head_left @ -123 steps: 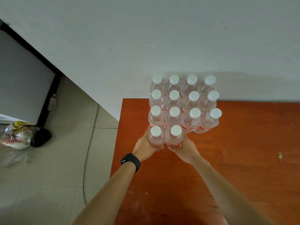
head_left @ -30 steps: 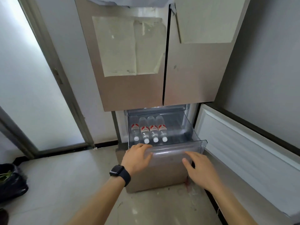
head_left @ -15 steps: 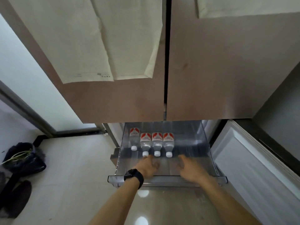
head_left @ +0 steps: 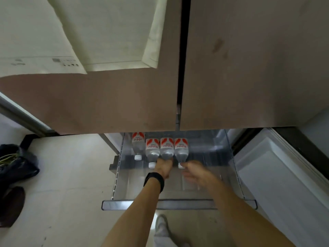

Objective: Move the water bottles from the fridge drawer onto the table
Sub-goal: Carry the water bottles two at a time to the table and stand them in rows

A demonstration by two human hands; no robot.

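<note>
Several clear water bottles with red-and-white labels lie side by side, caps toward me, at the back left of the pulled-out clear fridge drawer (head_left: 124, 205). My left hand (head_left: 163, 166), with a black watch on its wrist, is closed over the neck of the third bottle (head_left: 167, 147) and hides its cap. My right hand (head_left: 195, 172) is blurred, with its fingers apart and its fingertips at the white cap of the rightmost bottle (head_left: 181, 148). The leftmost bottle (head_left: 138, 147) lies a little farther back. The table is not in view.
The brown upper fridge doors (head_left: 106, 104) overhang the back of the drawer. An open white door panel (head_left: 277, 175) stands to the right of it. A black bag (head_left: 16, 163) sits on the floor at left. My foot (head_left: 161, 227) is below the drawer front.
I turned from the table's bottles to the fridge. Over the last second both hands moved from the drawer front inward to the bottle necks; the left one closed on a bottle.
</note>
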